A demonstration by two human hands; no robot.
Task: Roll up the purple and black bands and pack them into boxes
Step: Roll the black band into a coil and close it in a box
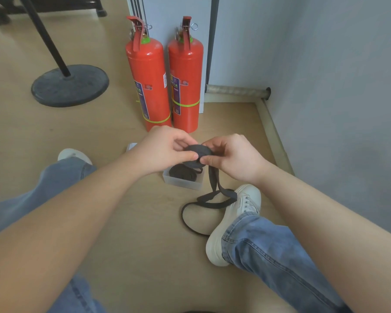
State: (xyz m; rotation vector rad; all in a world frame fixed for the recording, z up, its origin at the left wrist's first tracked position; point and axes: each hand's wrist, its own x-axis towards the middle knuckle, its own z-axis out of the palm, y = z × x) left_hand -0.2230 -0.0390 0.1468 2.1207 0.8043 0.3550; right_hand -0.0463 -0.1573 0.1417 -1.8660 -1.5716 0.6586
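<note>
A black band is partly wound into a flat roll held in the air between both hands. My left hand pinches the roll's left side with thumb and fingers. My right hand pinches its right side. The band's loose tail hangs down from the roll and loops over the floor by my right shoe. Directly below the hands a clear plastic box stands on the floor with another rolled black band inside. No purple band is visible.
Two red fire extinguishers stand just beyond the hands against a white panel. A round black stand base lies at far left. My legs in jeans and white shoes flank the box. A wall and skirting run along the right. Another clear box corner peeks out behind my left hand.
</note>
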